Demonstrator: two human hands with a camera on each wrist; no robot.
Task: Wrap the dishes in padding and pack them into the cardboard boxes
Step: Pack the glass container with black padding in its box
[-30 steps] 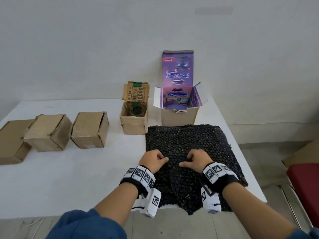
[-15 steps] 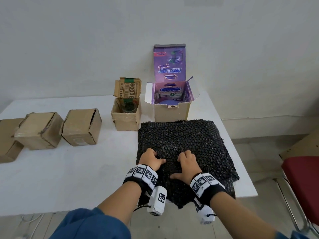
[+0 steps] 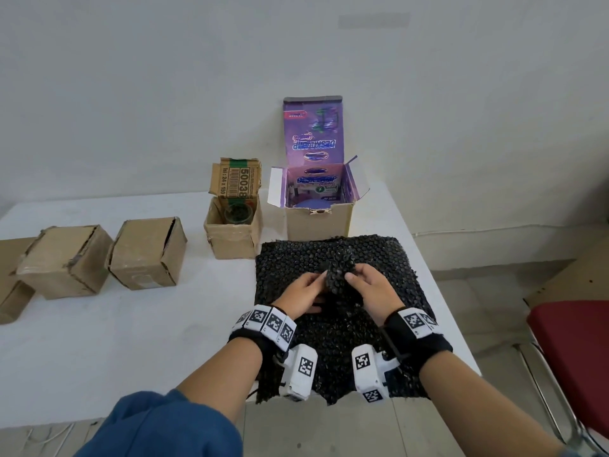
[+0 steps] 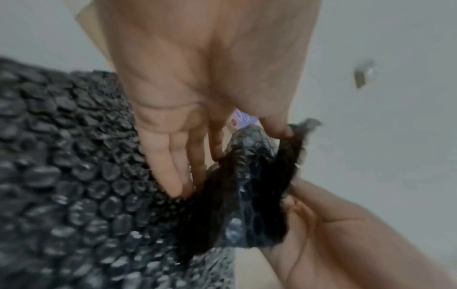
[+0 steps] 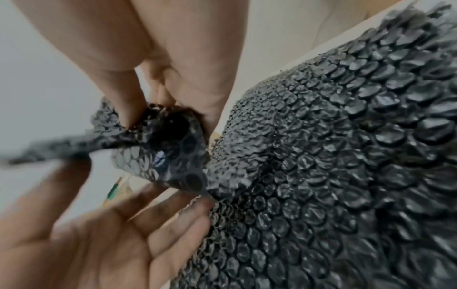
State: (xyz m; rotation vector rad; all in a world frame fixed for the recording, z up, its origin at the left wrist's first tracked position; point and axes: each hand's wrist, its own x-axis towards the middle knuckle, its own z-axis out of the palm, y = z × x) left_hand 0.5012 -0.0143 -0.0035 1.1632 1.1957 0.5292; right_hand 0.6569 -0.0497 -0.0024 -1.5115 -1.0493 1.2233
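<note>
A black bubble wrap sheet (image 3: 379, 258) lies on the right end of the white table (image 3: 131, 341), its near edge hanging over the front. At its middle a fold of wrap (image 3: 339, 270) stands up. My left hand (image 3: 321, 282) pinches this fold (image 4: 247, 176) from the left, thumb (image 4: 279, 127) on its far edge. My right hand (image 3: 347, 275) pinches the same fold (image 5: 168, 136) from the right, between thumb and finger. Behind the sheet stand a small open cardboard box (image 3: 230, 240) with a glass (image 3: 238, 212) inside and a larger open box (image 3: 318, 222) with a purple printed lining.
Two closed cardboard boxes (image 3: 62, 262) (image 3: 146, 253) sit on the left part of the table, and another box (image 3: 10, 298) lies at the left edge. A red chair (image 3: 573, 351) stands on the floor to the right. A white wall runs behind the table.
Both hands lay on the sheet's near part before. They have moved forward and together, and now hold up a fold of wrap between them.
</note>
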